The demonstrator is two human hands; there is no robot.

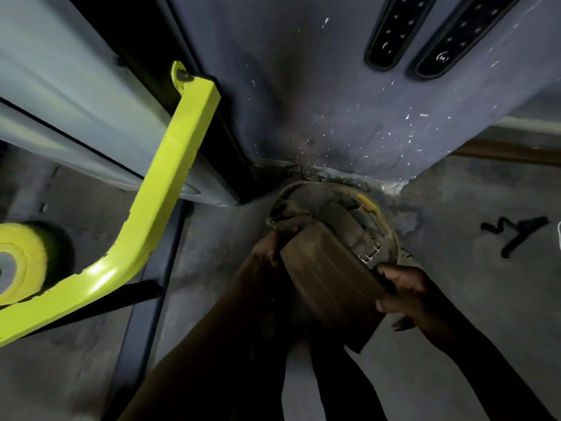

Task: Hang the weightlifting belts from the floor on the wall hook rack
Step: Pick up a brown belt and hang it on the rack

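Gripping a brown belt (331, 287) by its wide back, the left hand (267, 250) and right hand (403, 287) are each closed on an edge, low at the wall's foot. It looks stiff, thick and fairly heavy, so the buckle (368, 258) end seems best for hooking. Two black belts (394, 28) hang on the wall (303, 86) beyond.

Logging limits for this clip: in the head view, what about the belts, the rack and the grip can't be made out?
- Wall hook rack: cut off by the top edge; only the tails of two black belts show.
- Brown belt: its lower end is lost in shadow.
- Belts in the coil behind it: count unclear, dim and overlapping.
- Left hand: fingers hidden behind the belt.
- Right hand: grips the edge, partly blurred.
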